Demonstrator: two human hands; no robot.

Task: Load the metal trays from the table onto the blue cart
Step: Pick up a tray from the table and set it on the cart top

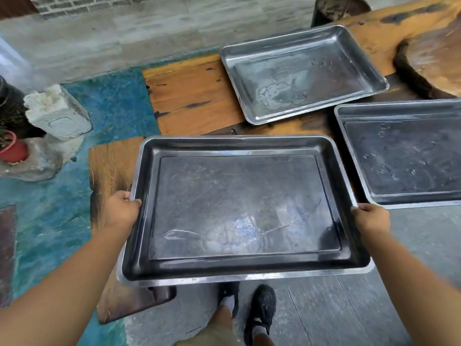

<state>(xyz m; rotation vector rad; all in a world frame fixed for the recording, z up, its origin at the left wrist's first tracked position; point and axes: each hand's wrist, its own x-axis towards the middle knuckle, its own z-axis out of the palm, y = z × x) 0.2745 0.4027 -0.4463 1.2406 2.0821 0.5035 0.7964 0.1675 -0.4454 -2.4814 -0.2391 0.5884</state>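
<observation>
Now near tray point(244, 208) between hands; left fingers point(134, 202), right fingers point(356, 209) clamped on side rims.

Metal tray point(244, 208) between both hands

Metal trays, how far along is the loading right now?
No cart shows, so trays already loaded can't be judged. In hand: one tray gripped by the left hand and right hand. Left on the wooden table: a far tray and a right tray.

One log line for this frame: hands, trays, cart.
left hand: grips held tray left rim | right hand: grips right rim | two trays on wooden table | cart: not visible
</observation>
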